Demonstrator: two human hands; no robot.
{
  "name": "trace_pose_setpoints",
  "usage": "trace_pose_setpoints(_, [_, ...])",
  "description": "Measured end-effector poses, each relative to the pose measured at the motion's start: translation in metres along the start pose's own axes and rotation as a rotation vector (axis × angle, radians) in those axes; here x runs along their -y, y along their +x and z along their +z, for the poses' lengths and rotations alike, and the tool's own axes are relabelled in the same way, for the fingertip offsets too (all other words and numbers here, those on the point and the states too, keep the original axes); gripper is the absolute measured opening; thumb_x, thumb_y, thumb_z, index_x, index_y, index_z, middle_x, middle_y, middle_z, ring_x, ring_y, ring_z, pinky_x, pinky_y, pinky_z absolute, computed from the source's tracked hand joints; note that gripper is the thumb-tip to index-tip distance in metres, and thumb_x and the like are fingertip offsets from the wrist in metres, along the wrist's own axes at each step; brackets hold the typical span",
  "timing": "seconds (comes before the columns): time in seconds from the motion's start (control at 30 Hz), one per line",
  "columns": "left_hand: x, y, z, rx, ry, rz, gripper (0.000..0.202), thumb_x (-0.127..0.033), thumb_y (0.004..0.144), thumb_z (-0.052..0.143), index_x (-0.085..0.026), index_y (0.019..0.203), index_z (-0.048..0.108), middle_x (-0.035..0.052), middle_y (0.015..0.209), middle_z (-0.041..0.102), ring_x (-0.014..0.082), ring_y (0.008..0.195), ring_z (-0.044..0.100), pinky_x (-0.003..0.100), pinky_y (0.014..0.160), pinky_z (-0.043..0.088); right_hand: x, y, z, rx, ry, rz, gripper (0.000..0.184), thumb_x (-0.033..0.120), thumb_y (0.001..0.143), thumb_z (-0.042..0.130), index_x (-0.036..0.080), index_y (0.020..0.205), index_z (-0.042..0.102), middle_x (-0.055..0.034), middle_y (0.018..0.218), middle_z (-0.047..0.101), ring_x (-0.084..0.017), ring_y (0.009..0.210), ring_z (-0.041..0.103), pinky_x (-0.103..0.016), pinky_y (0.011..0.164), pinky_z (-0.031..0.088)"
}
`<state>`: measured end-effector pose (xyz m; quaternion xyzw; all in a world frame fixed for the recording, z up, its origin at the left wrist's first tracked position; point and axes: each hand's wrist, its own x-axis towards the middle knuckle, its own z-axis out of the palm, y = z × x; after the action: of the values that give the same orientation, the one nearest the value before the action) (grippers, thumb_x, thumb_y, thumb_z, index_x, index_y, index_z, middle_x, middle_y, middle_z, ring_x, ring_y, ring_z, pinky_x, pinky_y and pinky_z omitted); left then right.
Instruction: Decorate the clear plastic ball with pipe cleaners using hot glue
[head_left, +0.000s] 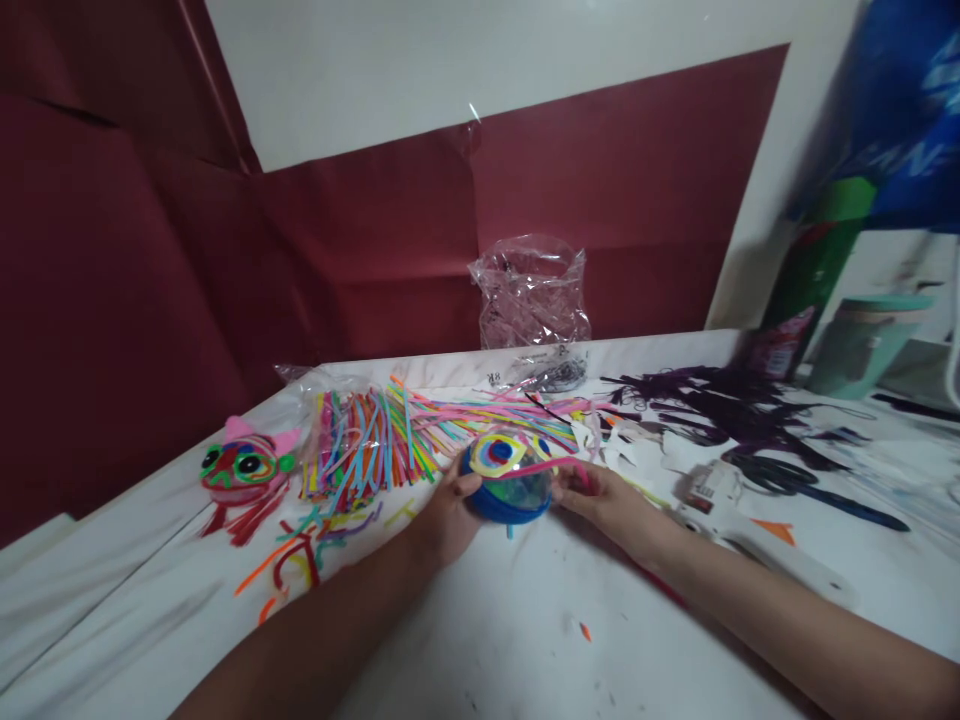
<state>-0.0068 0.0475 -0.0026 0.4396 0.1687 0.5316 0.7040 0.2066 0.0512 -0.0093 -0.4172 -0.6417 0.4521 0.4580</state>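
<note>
Step in hand, as judged: a pink strip [536,466] is being laid across the front of a ball [517,492], just beneath its eye pieces [496,453]; the ball is held near mid-table, close above the white surface [480,640]; the left hand [454,505] has its thumb and fingers clamped on the ball's left edge; the right hand [596,498] has its fingers pinched together on the strip beside the ball's right edge, though whether they also bear on the ball cannot be told; the next move appears to call for a steady left hold and light, even tension from the right, so that the strip follows the curve without slipping. Materials noted: the ball is rounded, its middle clear and glossy, its lower part wrapped in fuzzy blue; the eye pieces are coiled rings of yellow, white, red and blue; the strip looks soft and bendable; to the left sits a fuzzy figure [241,470] with pink points and red tassels; beyond the left hand, slim multicoloured stems [375,440] lie partly in crinkled film; a clear bag [532,300] stands behind; dark purple shreds [720,405] lie tangled at right.
</note>
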Motion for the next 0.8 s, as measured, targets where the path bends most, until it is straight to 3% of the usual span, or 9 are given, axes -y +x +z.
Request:
trace_pose_setpoints(0.1, [-0.001,0.0,0.004,-0.137,0.051,0.057,0.068,-0.028,0.068,0.068,-0.024,0.131,0.044,0.009,0.12,0.063,0.0288,0.116,0.055,0.045,0.098,0.041,0.01,0.0,-0.007,-0.17,-0.13,-0.085,0.036,0.033,0.066,0.071,0.02,0.097,0.058,-0.0073,0.096,0.064,-0.027,0.094,0.057,-0.045,0.089,0.042])
trace_pose_setpoints(0.2, [0.0,0.0,0.006,-0.312,0.157,0.096,0.07,-0.029,0.065,0.072,-0.023,0.129,0.043,0.0081,0.114,0.064,0.0266,0.108,0.059,0.042,0.095,0.043,0.025,-0.005,-0.011,-0.274,-0.367,-0.363,0.039,0.031,0.072,0.067,0.022,0.109,0.056,-0.0123,0.12,0.058,-0.031,0.116,0.048,-0.049,0.098,0.035])
trace_pose_setpoints(0.27, [0.002,-0.001,0.008,-0.38,0.241,0.106,0.071,-0.031,0.063,0.075,-0.022,0.126,0.044,0.0077,0.112,0.064,0.0259,0.105,0.06,0.041,0.092,0.045,0.032,-0.011,-0.008,-0.241,-0.554,-0.581,0.031,0.029,0.08,0.062,0.022,0.11,0.056,-0.0128,0.115,0.062,-0.03,0.11,0.053,-0.048,0.093,0.04])
trace_pose_setpoints(0.33, [0.005,-0.002,0.009,-0.393,0.331,0.125,0.071,-0.032,0.061,0.077,-0.022,0.124,0.045,0.0078,0.114,0.063,0.0258,0.106,0.059,0.04,0.093,0.045,0.034,-0.016,-0.003,-0.162,-0.658,-0.678,0.021,0.025,0.087,0.056,0.021,0.107,0.057,-0.0104,0.1,0.067,-0.026,0.094,0.06,-0.044,0.082,0.046])
trace_pose_setpoints(0.4, [0.007,-0.004,0.01,-0.38,0.42,0.137,0.071,-0.032,0.06,0.078,-0.021,0.123,0.047,0.0083,0.117,0.062,0.0258,0.108,0.057,0.039,0.095,0.044,0.032,-0.019,0.002,-0.1,-0.689,-0.688,0.011,0.023,0.091,0.05,0.021,0.097,0.06,-0.0076,0.085,0.068,-0.023,0.08,0.06,-0.039,0.074,0.047])
trace_pose_setpoints(0.5, [0.01,-0.006,0.011,-0.388,0.524,0.126,0.07,-0.032,0.062,0.077,-0.02,0.123,0.046,0.0091,0.119,0.06,0.0256,0.109,0.055,0.038,0.095,0.042,0.028,-0.019,0.005,-0.078,-0.688,-0.673,0.02,0.024,0.095,0.045,0.02,0.085,0.061,-0.0068,0.075,0.066,-0.021,0.072,0.059,-0.036,0.068,0.047])
trace_pose_setpoints(0.8, [0.009,-0.005,0.015,-0.426,0.581,0.108,0.085,-0.021,0.05,0.084,-0.021,0.125,0.043,0.0095,0.119,0.057,0.029,0.11,0.054,0.041,0.096,0.042,0.03,-0.018,0.005,-0.058,-0.661,-0.579,0.028,0.033,0.095,0.043,0.022,0.083,0.066,-0.0088,0.079,0.069,-0.022,0.076,0.062,-0.037,0.072,0.048])
